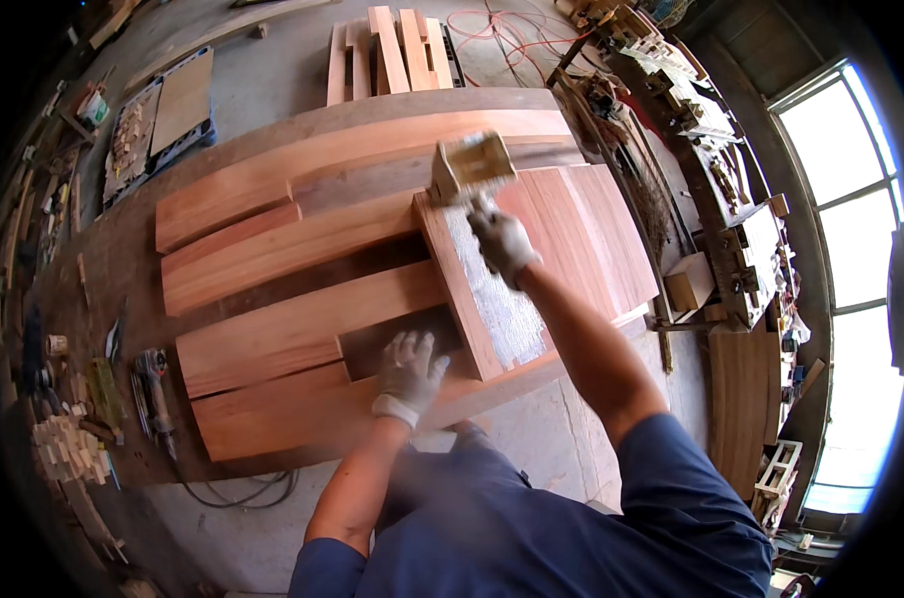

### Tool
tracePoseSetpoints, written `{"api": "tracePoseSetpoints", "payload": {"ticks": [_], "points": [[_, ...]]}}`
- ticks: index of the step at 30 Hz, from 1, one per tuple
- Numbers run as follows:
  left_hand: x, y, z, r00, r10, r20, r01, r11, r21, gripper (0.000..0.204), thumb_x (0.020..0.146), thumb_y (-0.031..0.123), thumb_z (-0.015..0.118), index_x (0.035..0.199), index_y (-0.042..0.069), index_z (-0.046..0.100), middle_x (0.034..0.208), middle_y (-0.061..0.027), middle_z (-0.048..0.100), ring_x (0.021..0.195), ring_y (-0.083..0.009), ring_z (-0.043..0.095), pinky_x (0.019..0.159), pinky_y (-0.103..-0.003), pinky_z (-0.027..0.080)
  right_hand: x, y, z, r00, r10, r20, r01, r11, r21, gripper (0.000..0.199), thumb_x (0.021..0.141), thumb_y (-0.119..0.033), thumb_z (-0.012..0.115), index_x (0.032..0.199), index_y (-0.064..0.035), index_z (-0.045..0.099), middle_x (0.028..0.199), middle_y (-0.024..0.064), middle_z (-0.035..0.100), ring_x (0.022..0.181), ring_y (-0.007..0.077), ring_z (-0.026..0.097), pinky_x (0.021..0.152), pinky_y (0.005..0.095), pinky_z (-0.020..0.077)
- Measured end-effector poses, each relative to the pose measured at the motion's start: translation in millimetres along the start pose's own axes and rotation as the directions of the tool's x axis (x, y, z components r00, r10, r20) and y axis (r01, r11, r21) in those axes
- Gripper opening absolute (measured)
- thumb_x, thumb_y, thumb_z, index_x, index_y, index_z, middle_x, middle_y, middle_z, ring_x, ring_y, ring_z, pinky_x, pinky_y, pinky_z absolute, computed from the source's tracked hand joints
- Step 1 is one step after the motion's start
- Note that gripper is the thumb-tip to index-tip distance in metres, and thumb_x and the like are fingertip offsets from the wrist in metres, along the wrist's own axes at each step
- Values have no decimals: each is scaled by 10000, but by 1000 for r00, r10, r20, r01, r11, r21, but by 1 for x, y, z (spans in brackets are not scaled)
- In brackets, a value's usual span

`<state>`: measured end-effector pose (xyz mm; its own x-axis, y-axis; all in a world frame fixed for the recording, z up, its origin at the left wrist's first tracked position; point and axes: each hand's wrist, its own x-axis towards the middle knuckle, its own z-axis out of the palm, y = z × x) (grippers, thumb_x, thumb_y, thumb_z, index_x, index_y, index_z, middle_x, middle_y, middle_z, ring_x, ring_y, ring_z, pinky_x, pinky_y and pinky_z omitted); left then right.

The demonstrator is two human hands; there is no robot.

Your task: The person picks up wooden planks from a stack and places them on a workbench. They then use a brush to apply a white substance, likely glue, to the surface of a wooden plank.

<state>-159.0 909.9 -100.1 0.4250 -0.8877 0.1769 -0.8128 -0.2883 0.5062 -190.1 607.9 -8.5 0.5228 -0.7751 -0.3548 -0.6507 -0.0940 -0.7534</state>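
My right hand (500, 239), in a pale work glove, grips a mallet (472, 167) with a blocky, yellowish head, a little blurred, raised over the reddish-brown wood. Under that forearm lies a shiny silver strip (492, 284), bordered on its left by a wooden edge piece (459, 289). To its right is a panel of several joined boards (587, 234). My left hand (409, 374), gloved too, has its fingers spread beside a dark rectangular gap between boards. Long planks (312, 324) run leftward from the edge piece.
A corded power tool (153, 394) sits at the workbench's left end, with small wood blocks (71, 448) nearby. More planks (392, 55) are stacked beyond the bench. A cluttered shelf (706, 149) lines the right wall under a bright window. A red hose (512, 35) lies on the far floor.
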Motion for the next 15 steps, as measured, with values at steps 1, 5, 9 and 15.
{"api": "tracePoseSetpoints", "payload": {"ticks": [1,5,9,15], "points": [[0,0,1,1000,-3,-8,3,1000,3,523,972,423,687,1341,53,674,1361,-210,650,1308,-423,562,1126,-541,432,16,-20,0,999,29,14,-31,984,173,477,1038,-503,589,960,-35,642,587,64,500,504,237,569,499,412,472],[0,-2,0,999,-49,0,49,999,11,532,975,436,676,1331,42,680,1350,-222,655,1291,-426,573,1110,-543,446,10,-73,3,999,51,17,-54,921,385,390,1050,-460,623,869,-118,571,589,-22,465,424,127,409,401,329,344],[-1,-6,5,999,-11,-36,12,999,40,513,973,419,670,1318,39,686,1296,-225,680,1234,-420,605,1072,-535,469,-35,-47,14,998,70,3,-69,970,233,473,1048,-461,605,847,-33,603,630,43,561,483,170,543,448,374,434],[-4,-7,6,999,16,-40,-14,999,49,510,963,419,680,1323,57,676,1282,-179,698,1222,-386,613,1051,-517,471,-187,55,14,989,-132,-70,118,977,-178,424,1041,-371,608,901,29,621,747,258,591,682,347,590,696,470,504]]}}
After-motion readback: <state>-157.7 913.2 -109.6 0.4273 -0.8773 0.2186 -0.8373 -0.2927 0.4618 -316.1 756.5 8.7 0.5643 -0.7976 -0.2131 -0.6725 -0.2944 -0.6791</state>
